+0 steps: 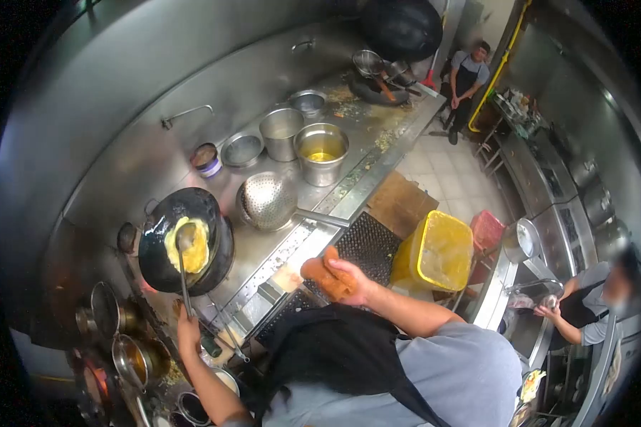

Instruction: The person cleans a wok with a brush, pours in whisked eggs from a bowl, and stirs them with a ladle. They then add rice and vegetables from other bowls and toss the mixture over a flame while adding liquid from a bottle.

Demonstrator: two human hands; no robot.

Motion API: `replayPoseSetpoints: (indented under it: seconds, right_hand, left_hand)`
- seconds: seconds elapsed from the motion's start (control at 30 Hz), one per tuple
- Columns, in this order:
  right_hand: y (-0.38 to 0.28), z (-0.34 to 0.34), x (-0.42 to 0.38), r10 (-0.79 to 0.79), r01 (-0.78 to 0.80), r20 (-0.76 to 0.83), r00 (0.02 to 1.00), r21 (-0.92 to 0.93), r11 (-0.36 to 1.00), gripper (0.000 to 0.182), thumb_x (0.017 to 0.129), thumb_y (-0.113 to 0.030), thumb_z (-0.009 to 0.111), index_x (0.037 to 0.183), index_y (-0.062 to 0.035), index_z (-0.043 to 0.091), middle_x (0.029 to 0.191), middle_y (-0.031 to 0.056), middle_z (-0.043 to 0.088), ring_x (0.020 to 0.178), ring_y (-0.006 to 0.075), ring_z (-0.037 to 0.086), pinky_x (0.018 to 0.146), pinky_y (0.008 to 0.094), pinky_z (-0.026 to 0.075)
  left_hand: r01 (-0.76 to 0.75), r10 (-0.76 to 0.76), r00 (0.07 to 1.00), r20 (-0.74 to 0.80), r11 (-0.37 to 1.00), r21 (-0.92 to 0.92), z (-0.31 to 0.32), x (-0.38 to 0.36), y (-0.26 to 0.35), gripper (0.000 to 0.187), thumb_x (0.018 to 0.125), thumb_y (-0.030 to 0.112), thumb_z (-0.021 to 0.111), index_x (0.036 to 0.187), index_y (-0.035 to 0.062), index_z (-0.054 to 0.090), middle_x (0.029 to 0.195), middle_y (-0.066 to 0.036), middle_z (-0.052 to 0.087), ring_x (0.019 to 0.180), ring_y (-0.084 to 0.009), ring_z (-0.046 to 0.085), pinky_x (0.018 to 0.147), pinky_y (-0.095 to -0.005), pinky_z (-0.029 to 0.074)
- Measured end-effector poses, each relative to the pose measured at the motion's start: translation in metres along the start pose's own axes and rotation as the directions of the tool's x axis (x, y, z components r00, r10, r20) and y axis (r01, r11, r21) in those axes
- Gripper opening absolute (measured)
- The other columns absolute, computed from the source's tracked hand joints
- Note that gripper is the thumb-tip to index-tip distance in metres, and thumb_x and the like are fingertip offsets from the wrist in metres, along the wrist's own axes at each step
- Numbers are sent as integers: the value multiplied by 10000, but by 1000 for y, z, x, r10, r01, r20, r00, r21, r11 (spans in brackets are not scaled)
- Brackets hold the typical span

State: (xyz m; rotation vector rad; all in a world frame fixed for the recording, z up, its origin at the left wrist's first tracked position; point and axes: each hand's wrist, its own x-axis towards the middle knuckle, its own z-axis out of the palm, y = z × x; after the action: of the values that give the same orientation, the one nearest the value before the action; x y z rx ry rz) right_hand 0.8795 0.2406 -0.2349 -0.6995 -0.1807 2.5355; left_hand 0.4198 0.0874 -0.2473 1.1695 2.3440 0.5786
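My left hand (187, 333) is closed around the long handle of a metal ladle (184, 277). The ladle's bowl rests on a yellow egg (199, 260) spread in a black wok (157, 249), which is tilted over the stove. Away from the wok, in front of my body, my right hand (356, 282) grips an orange-brown folded cloth (332, 279). Near the wok, a perforated strainer (267, 201) lies on the steel counter, its handle pointing over the front edge.
Metal pots (321, 171), a basin (242, 150) and a tin (206, 161) stand behind the strainer. Strainers over pots (132, 363) sit at lower left. A yellow bin (411, 263) stands on the floor. One person (466, 85) stands far back; another (584, 309) works at a sink.
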Motion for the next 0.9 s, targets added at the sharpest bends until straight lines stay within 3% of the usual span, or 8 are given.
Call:
replayPoseSetpoints:
  seconds: [0.07, 0.23, 0.37, 0.53, 0.63, 0.73, 0.83, 0.9]
  right_hand:
    - [9, -3, 10, 29, -29, 0, 1000, -39, 999, 516, 837, -457, 661, 1144, -55, 557, 961, 105, 636, 807, 237, 640, 679, 342, 534]
    - [9, -2, 6, 16, -13, 41, 999, -52, 999, 526, 834, -443, 677, 1174, -65, 544, 970, 95, 635, 817, 230, 642, 656, 333, 533]
    - [-3, -1, 8, 137, -117, 149, 979, -131, 984, 604, 836, -516, 640, 1213, -59, 521, 986, 87, 634, 761, 252, 650, 566, 338, 523]
    - [-29, 7, 24, 155, -122, 146, 977, -213, 969, 642, 841, -566, 612, 1235, -67, 521, 970, 102, 643, 760, 255, 667, 539, 318, 517]
    - [-57, 27, 8, 116, -60, 202, 973, -263, 963, 636, 837, -553, 620, 1225, -58, 526, 961, 109, 649, 717, 237, 654, 521, 297, 490]
    - [-64, -3, 24, 113, -88, 259, 959, -107, 990, 574, 827, -531, 636, 1171, -76, 572, 904, 74, 645, 720, 210, 609, 542, 286, 440]
    - [-72, -28, 37, 172, -144, 205, 964, -146, 979, 549, 832, -521, 637, 1153, -79, 589, 905, 59, 640, 746, 216, 610, 583, 299, 455]
    - [-80, -15, 33, 143, -161, -118, 983, -159, 974, 529, 835, -510, 640, 1130, -73, 599, 909, 65, 639, 734, 219, 607, 586, 313, 459]
  left_hand:
    - [-144, 144, 975, -171, 989, 12, 13, 19, -3, 576, 871, 58, 482, 1437, 101, 387, 1138, -306, 598, 1033, -423, 598, 885, -453, 453]
    - [76, -66, 996, -58, 978, 193, -20, -40, 37, 584, 860, 29, 464, 1435, 105, 395, 1154, -288, 602, 1000, -413, 603, 889, -431, 458]
    - [-12, 24, 998, 57, 981, -194, 1, -3, -3, 591, 861, 49, 492, 1442, 57, 380, 1184, -275, 600, 1016, -417, 602, 874, -431, 465]
    - [274, -273, 961, -37, 942, 195, 4, -17, 77, 607, 856, 25, 509, 1446, 35, 368, 1233, -284, 575, 1094, -417, 577, 908, -420, 459]
    - [76, -60, 996, -60, 944, 321, 17, -45, 46, 619, 849, 5, 516, 1449, 25, 361, 1192, -274, 596, 1044, -372, 604, 875, -408, 467]
    - [68, -68, 997, -32, 998, -2, 10, -19, 70, 621, 842, -5, 517, 1445, 20, 369, 1083, -216, 622, 898, -231, 600, 790, -377, 467]
    - [66, -61, 985, -162, 997, 25, 46, 55, 23, 647, 845, 26, 491, 1470, 52, 327, 1016, -241, 634, 883, -294, 629, 778, -398, 481]
    - [59, -16, 977, -213, 979, 194, 63, 61, -4, 658, 850, 70, 471, 1483, 66, 293, 974, -265, 640, 871, -364, 633, 761, -433, 486]
